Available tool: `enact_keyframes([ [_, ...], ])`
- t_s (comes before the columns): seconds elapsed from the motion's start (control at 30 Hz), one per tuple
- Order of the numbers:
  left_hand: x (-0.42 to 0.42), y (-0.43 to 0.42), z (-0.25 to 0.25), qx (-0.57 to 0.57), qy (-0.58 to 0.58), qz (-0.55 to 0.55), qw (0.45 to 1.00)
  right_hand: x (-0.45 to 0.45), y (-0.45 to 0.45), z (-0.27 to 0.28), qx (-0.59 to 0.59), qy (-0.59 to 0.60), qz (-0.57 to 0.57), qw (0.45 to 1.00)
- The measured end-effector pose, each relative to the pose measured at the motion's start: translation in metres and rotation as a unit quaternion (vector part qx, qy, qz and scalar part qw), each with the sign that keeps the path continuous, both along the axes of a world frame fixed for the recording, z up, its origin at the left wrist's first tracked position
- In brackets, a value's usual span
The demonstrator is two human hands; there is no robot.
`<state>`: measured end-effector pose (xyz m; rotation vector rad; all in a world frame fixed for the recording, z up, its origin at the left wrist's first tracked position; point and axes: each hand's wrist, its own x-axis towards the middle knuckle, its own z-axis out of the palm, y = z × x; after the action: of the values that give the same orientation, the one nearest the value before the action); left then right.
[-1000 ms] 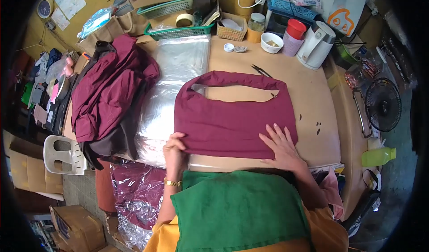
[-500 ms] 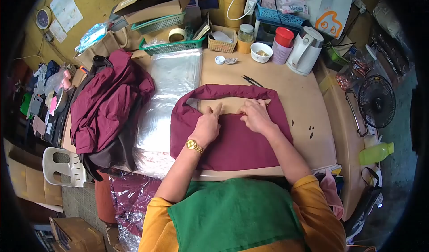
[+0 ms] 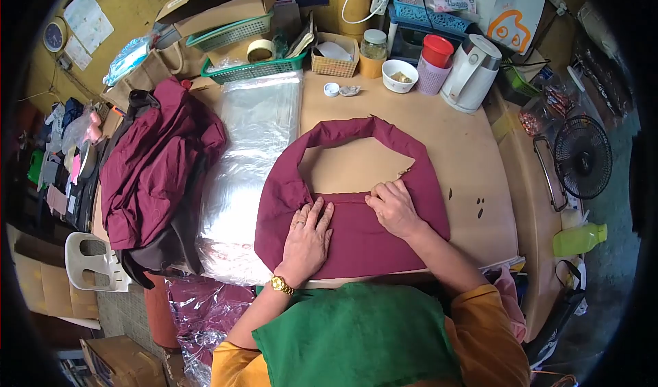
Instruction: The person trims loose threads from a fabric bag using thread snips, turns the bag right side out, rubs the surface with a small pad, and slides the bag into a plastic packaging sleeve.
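Observation:
A maroon cloth shoulder bag (image 3: 356,243) lies flat on the tabletop, its wide strap looped away from me. Along its top edge runs a thin red line that looks like a zipper (image 3: 346,202). My left hand (image 3: 307,239) rests on the bag's left part with fingers stretched out, fingertips near that edge. Over on the right, my right hand (image 3: 392,207) has its fingers curled and pinched at the top edge; the exact bit between them is hidden. A small pale tag-like piece (image 3: 403,173) shows on the strap just above it.
Left of the bag lies a stack of clear plastic sleeves (image 3: 257,126), beside a heap of maroon and dark cloth (image 3: 161,174). At the back stand a green basket (image 3: 253,70), a white bowl (image 3: 399,78), a purple cup (image 3: 433,75) and a white kettle (image 3: 471,75).
The bag's top edge has moved toward me and the strap loop has opened wider. My left hand has flattened on the cloth. The dark snips behind the strap no longer show clearly.

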<state>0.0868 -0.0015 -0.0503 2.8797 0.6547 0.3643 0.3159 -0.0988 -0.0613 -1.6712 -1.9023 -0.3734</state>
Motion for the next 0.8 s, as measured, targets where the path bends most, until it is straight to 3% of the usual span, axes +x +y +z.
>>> enact_keyframes([
  [0.17, 0.008, -0.004, 0.007, -0.008, 0.004, 0.012, 1.000, -0.002, -0.001, 0.003, -0.030, 0.006, -0.001, 1.000],
  [0.23, 0.019, -0.015, 0.029, -0.057, 0.067, 0.053, 0.995, 0.002, 0.005, 0.015, -0.058, 0.004, -0.002, 0.998],
  [0.3, 0.024, -0.021, 0.025, -0.047, 0.077, 0.065, 0.994, 0.015, 0.019, 0.038, -0.292, 0.140, -0.013, 0.946],
  [0.37, 0.025, -0.023, 0.016, -0.024, 0.068, 0.078, 0.994, 0.035, 0.046, 0.066, -0.208, 0.244, -0.039, 0.947],
  [0.5, 0.020, -0.028, 0.001, 0.026, 0.024, 0.084, 0.996, 0.097, 0.141, 0.052, -0.012, 0.182, -0.118, 0.976],
  [0.6, 0.020, -0.024, 0.002, 0.012, 0.000, 0.089, 0.996, 0.124, 0.208, 0.006, 0.044, 0.089, -0.117, 0.988],
  [0.63, 0.020, -0.024, 0.003, 0.004, -0.006, 0.089, 0.996, 0.125, 0.220, -0.003, 0.046, 0.091, -0.112, 0.989],
  [0.7, 0.019, -0.024, 0.005, -0.010, -0.015, 0.089, 0.996, 0.126, 0.234, -0.016, -0.089, 0.053, -0.200, 0.974],
  [0.73, 0.018, -0.024, 0.005, -0.012, -0.014, 0.091, 0.996, 0.129, 0.241, -0.018, -0.091, 0.054, -0.198, 0.974],
  [0.8, 0.019, -0.023, 0.005, -0.020, -0.016, 0.088, 0.996, 0.139, 0.251, -0.016, -0.130, -0.049, -0.227, 0.964],
])
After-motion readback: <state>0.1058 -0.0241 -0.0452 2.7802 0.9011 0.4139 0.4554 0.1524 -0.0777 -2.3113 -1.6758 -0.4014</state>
